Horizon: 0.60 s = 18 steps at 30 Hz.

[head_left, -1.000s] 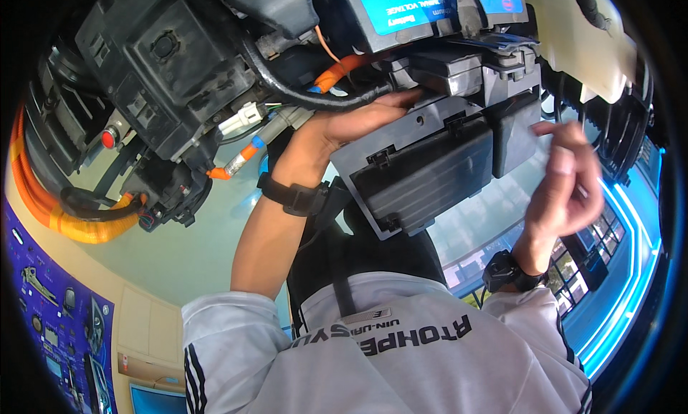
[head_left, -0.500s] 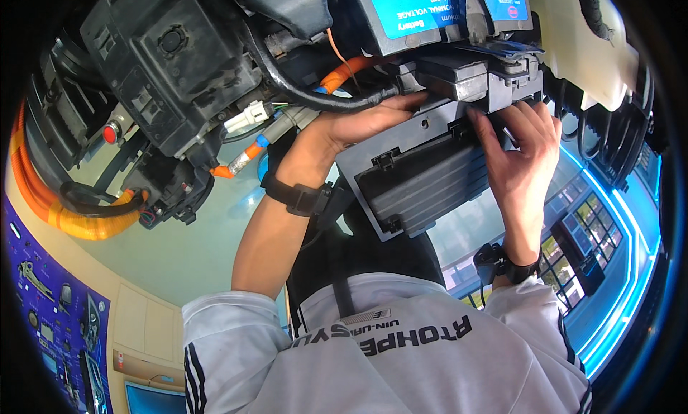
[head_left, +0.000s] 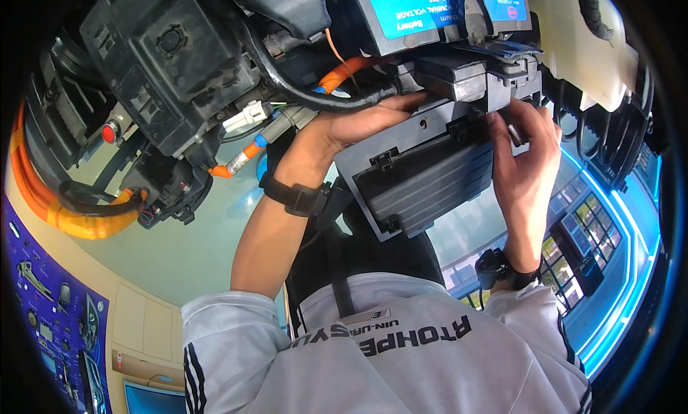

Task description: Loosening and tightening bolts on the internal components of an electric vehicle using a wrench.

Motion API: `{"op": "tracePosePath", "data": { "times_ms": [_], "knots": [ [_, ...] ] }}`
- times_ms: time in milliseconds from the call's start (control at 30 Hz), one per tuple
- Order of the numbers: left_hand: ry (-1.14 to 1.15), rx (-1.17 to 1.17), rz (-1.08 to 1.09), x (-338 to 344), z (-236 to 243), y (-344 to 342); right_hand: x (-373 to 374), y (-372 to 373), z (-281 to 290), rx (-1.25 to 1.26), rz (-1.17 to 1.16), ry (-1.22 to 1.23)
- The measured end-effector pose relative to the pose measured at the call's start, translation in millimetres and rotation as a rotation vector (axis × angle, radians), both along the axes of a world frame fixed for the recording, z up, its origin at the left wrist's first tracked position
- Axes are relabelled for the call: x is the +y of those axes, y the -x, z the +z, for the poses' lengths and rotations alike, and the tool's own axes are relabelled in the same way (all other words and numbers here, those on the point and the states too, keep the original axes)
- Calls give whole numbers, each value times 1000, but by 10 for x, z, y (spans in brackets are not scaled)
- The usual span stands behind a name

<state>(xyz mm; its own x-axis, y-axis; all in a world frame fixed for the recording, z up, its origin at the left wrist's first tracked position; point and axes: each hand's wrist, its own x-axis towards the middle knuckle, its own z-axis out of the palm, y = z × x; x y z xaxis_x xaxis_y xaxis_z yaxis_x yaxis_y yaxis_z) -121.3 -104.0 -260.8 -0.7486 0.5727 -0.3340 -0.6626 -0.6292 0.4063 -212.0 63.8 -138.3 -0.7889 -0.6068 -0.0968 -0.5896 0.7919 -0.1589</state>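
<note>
Support the grey ribbed cover with both hands while you work its upper edge against the black fuse-box housing beneath the blue-labelled battery. Your left hand lies flat and spread along the cover's top-left edge, fingers extended rather than closed around it – use it only to steady and press. Your right hand sits at the cover's right end with its fingers curled in toward the latch area; whether they pinch a tab or merely push cannot be told from this view. Apply 1 even force with both hands, so the cover seats squarely rather than cocking on 1 corner (the 2 small clips on its face suggest snap retention). Keep your left wrist away from the orange cable and the black hose just above it – snagging either is the likely fault here.
</note>
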Motion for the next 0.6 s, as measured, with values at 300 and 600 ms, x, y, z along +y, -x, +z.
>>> {"op": "tracePosePath", "data": {
  "times_ms": [300,600],
  "knots": [
    [19,56,0,60,-118,-6,-2,10,121,-58,-150,53],
    [-39,53,-7,108,-148,23,100,47,111,-33,-195,91]
  ]
}}
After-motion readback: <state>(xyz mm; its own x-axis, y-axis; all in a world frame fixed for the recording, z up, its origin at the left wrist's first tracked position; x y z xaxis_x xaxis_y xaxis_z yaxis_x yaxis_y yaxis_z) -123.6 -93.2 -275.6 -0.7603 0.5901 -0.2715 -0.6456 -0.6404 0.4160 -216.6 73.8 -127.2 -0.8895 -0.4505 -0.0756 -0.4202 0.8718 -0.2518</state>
